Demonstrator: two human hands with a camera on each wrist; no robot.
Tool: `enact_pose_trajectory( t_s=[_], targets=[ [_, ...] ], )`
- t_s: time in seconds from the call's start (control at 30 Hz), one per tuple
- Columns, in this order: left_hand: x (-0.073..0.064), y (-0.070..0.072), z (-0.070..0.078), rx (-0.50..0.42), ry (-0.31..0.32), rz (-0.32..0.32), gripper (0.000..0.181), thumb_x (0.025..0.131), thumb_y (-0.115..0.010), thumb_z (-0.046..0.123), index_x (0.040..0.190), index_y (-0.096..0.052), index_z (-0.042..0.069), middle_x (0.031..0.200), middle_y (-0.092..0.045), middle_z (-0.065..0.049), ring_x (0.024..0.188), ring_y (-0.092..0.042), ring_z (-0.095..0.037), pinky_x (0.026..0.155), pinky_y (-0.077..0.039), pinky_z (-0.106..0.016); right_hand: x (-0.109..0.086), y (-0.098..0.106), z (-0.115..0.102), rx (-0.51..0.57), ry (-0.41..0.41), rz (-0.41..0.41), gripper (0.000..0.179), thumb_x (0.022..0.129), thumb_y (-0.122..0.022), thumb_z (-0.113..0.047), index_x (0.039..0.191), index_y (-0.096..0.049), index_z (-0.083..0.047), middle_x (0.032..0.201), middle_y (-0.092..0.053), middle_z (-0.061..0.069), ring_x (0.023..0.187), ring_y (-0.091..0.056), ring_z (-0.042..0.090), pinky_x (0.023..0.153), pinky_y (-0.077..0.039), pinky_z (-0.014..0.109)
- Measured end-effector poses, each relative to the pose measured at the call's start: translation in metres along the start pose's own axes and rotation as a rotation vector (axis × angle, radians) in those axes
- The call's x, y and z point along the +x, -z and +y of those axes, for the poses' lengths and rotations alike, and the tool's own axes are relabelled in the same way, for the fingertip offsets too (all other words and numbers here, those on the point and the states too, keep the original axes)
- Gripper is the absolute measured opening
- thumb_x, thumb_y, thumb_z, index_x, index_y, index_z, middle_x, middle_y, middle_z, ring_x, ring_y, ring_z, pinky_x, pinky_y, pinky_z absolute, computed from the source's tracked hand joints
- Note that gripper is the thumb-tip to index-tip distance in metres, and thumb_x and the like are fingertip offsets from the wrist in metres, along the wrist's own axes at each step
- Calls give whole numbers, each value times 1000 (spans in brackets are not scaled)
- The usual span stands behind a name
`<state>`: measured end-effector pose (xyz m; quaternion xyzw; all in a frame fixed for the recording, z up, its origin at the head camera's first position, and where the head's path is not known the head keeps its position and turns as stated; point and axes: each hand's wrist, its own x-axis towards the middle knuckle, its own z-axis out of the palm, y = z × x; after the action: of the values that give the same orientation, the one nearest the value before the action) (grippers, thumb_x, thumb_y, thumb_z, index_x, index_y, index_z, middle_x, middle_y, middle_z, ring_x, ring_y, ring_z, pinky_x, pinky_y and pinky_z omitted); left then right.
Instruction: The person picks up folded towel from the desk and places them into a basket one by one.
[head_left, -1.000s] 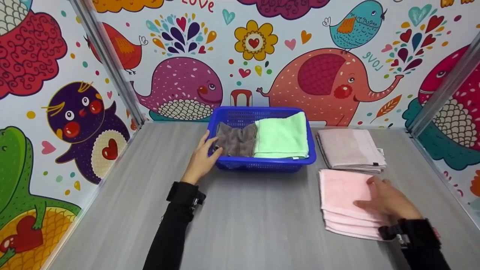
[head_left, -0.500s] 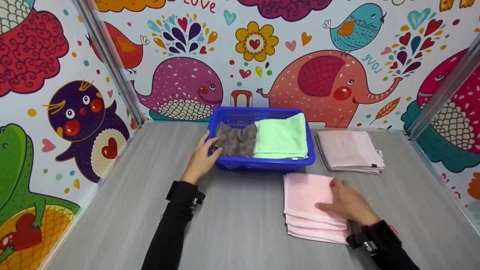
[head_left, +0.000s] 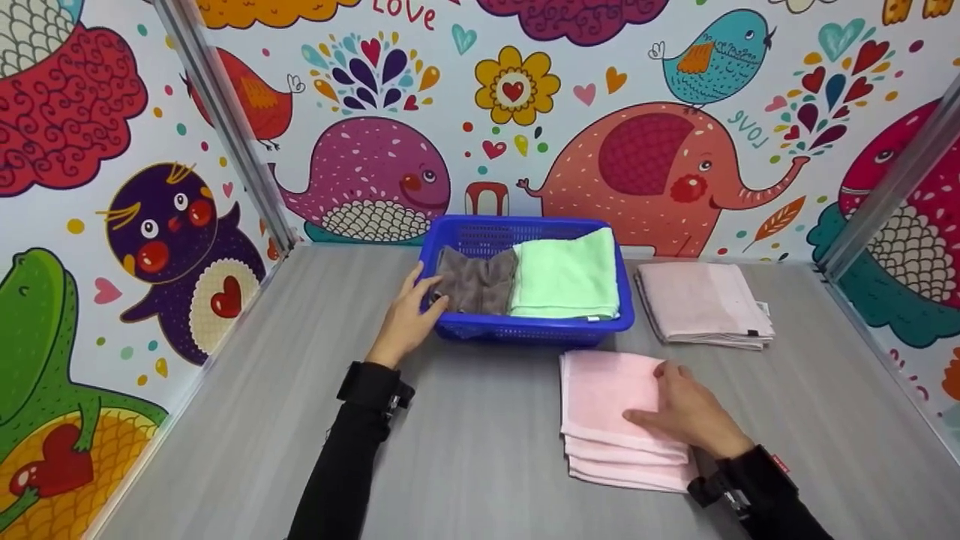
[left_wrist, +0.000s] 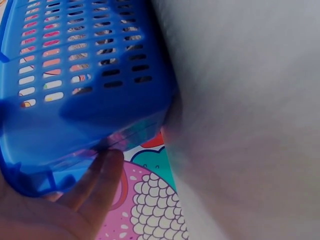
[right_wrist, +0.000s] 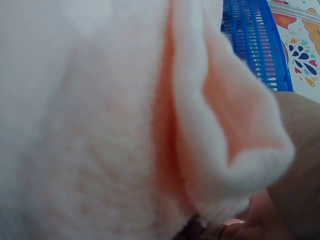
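At the left end of the blue plastic basket (head_left: 531,324), my left hand (head_left: 406,319) grips the rim, thumb over the near corner. In the left wrist view its fingers (left_wrist: 107,172) lie against the outside of the basket wall. A grey-brown cloth (head_left: 476,281) and a folded light green towel (head_left: 566,276) lie side by side inside. My right hand (head_left: 694,409) holds the right side of a folded pink towel (head_left: 609,397), thumb on top; the towel hides some fingertips. Close up in the right wrist view are the pink towel's folded layers (right_wrist: 200,125).
A folded pale mauve towel (head_left: 697,300) with a small black tag lies to the right of the basket. The grey table (head_left: 480,442) runs back to cartoon-printed wall panels (head_left: 495,172), with metal posts (head_left: 225,120) at the corners.
My right hand has moved left with the pink towel, from in front of the mauve towel to in front of the basket's right part. The left hand stays on the basket.
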<state>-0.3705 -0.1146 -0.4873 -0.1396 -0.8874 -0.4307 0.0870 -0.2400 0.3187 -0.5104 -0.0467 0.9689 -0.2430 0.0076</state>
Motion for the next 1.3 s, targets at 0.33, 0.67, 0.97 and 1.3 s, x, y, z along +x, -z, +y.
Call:
enact_pose_trajectory(
  t_s=[0.33, 0.67, 0.97, 1.3],
  targets=[
    [0, -2, 0, -5, 23, -16, 51, 106, -58, 35, 151, -53, 12, 172, -21, -15, 155, -30, -38, 122, -32, -58, 0, 13, 9, 145, 82, -70, 64, 78, -90, -26, 122, -54, 5, 96, -61, 11, 88, -56, 23, 79, -47, 39],
    [2, -2, -2, 1, 7, -4, 50, 105, -60, 34, 150, -54, 12, 172, -22, -14, 154, -31, -39, 121, -32, -58, 0, 4, 4, 138, 105, -34, 65, 77, -91, -29, 121, -55, 2, 111, -66, 19, 102, -62, 31, 91, -51, 49],
    [1, -1, 0, -10, 19, -6, 51, 105, -60, 34, 150, -54, 12, 173, -21, -12, 154, -32, -38, 121, -33, -57, 0, -5, -7, 163, 127, -12, 66, 76, -92, -27, 122, -56, 3, 117, -65, 21, 109, -62, 35, 96, -50, 53],
    [1, 1, 7, 113, 61, 5, 55, 104, -58, 40, 152, -52, 14, 173, -22, -9, 151, -37, -39, 117, -38, -59, 0, -11, -14, 178, 137, 11, 65, 76, -92, -28, 124, -57, 0, 123, -65, 21, 115, -62, 37, 98, -49, 55]
  ],
)
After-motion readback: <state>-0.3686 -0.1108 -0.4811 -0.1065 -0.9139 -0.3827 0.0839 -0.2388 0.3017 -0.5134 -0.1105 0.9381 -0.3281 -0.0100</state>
